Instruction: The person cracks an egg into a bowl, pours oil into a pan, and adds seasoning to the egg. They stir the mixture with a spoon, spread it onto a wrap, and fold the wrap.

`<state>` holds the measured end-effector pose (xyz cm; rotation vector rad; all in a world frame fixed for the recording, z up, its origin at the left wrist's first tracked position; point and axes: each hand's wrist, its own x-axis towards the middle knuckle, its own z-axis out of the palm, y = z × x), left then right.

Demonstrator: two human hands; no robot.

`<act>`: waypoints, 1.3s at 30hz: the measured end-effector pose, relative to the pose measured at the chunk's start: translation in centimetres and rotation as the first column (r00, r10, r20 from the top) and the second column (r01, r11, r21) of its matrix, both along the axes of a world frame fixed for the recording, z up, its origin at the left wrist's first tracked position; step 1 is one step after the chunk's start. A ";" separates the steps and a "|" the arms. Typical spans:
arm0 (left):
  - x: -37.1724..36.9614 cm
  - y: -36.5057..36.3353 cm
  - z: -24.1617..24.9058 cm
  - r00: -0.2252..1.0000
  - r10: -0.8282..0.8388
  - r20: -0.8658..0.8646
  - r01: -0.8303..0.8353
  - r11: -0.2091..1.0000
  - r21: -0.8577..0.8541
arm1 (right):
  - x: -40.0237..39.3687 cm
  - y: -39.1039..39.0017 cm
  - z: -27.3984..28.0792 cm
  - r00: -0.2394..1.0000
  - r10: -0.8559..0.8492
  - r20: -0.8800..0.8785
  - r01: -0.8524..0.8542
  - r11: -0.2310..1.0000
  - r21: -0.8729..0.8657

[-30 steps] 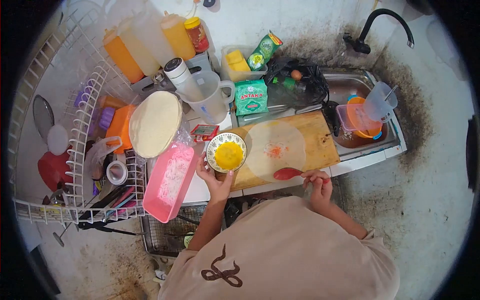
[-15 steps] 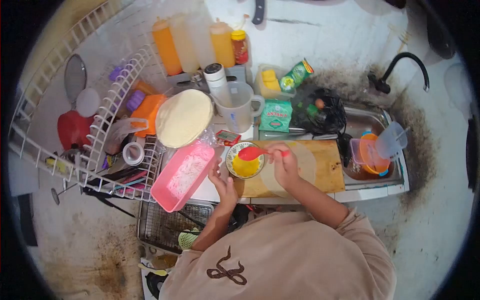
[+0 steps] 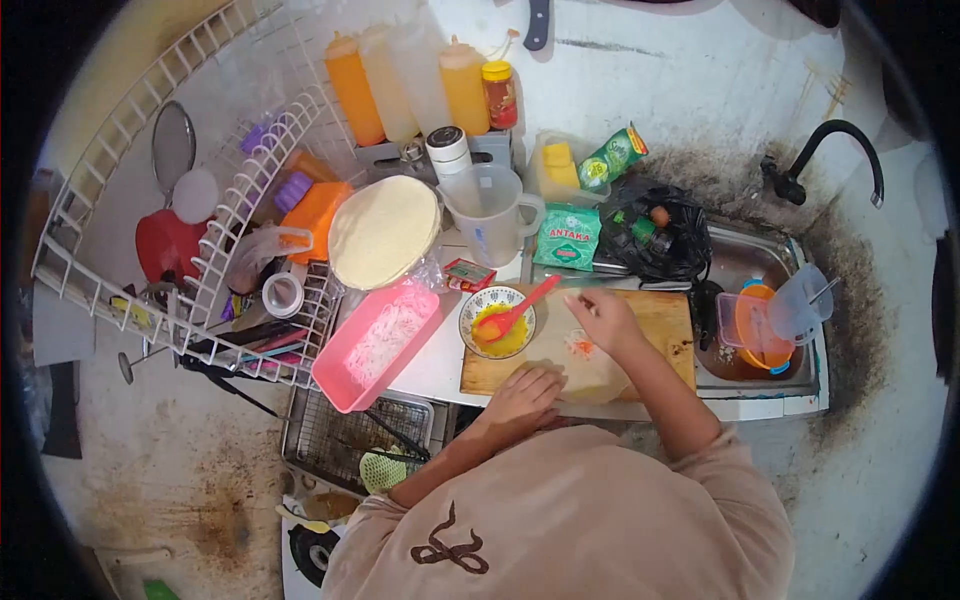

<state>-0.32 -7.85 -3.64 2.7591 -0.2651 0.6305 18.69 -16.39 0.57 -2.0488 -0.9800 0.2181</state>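
Note:
A thin, round pale wrapper (image 3: 605,378) lies on the wooden cutting board (image 3: 670,335), with a small heap of white and orange shreds (image 3: 579,345) on it. My left hand (image 3: 527,393) rests at the wrapper's near left edge, fingers stretched out. Above its far side is my right hand (image 3: 608,320), thumb and forefinger slightly apart, nothing seen between them. A red spoon (image 3: 510,317) leans in the patterned bowl (image 3: 464,325) of yellow liquid, its handle end close to my right fingertips. Left of the bowl, a pink container (image 3: 335,385) holds white and pinkish shreds.
A stack of round wrappers (image 3: 385,230) sits behind the pink container. Beyond the board stand a measuring jug (image 3: 487,225), a green packet (image 3: 567,240) and a black plastic bag (image 3: 690,245). The sink (image 3: 775,250) is right; a white dish rack (image 3: 205,250) is left.
My right hand has let go of the red spoon, now in the bowl, and moved right over the wrapper. My left hand has gone from beside the pink container to the wrapper's near edge.

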 end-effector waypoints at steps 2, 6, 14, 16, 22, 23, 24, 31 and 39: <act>0.3 0.5 -1.2 1.000 -0.001 -0.009 0.001 1.000 0.021 | 0.6 -4.4 -2.3 0.987 0.146 0.070 -0.150 0.987 0.062; 0.6 1.2 -1.7 0.999 -0.043 -0.012 0.043 0.999 0.004 | -0.4 -11.7 -3.2 0.856 0.442 0.268 -0.439 0.895 -0.076; 1.4 0.7 -0.8 0.996 -0.074 0.044 0.074 0.997 0.002 | -2.4 -13.1 -5.3 0.793 0.395 0.464 -0.359 0.918 -0.168; 1.4 0.4 -0.7 0.998 -0.055 0.043 0.055 0.998 0.010 | -2.4 -13.1 -5.7 0.776 0.392 0.495 -0.362 0.918 -0.160; 1.7 0.4 -0.8 0.996 -0.065 0.055 0.065 0.998 0.003 | -1.9 -12.7 -5.2 0.832 0.350 0.430 -0.347 0.934 -0.087; 1.9 0.3 -0.8 0.996 -0.047 0.072 0.049 0.998 -0.025 | -1.9 -12.6 -5.1 0.840 0.346 0.419 -0.349 0.934 -0.072; 2.1 0.2 -0.8 0.996 -0.029 0.089 0.034 0.998 -0.055 | -1.8 -12.4 -5.1 0.847 0.344 0.406 -0.352 0.934 -0.057; 1.8 -1.0 -0.5 0.994 -0.088 0.057 0.094 0.990 -0.102 | -1.5 -13.6 -4.9 0.876 0.380 0.298 -0.384 0.922 -0.048; 1.2 -2.8 -1.3 0.988 0.144 -0.061 -0.156 0.920 -0.360 | -2.3 -13.4 -4.1 0.968 0.228 0.105 -0.230 0.973 0.010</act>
